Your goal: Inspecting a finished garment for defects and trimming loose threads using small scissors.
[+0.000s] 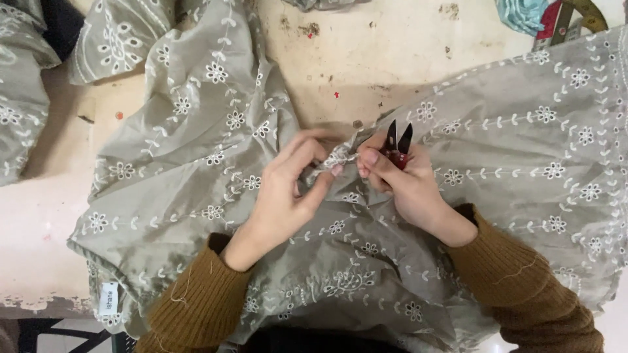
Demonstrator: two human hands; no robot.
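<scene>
Worn and stained, the pale worktable (pixel 366 59) shows scuffs and chipped paint along its near edge. Draped across it lies a grey-green garment (pixel 196 163) of thin, slightly glossy cloth, crumpled into soft folds and stitched with white embroidered flowers and leafy vines; a small white label (pixel 108 298) hangs at its lower left corner. At the middle, the left hand (pixel 284 196), in a ribbed mustard-brown knit sleeve, pinches a gathered bit of the fabric between thumb and fingertips. Just beside it, touching the same bunched cloth, the right hand (pixel 405 186) curls its fingers around small thread snips (pixel 397 145) with a red body, whose two dark pointed blades stand apart, aimed upward.
</scene>
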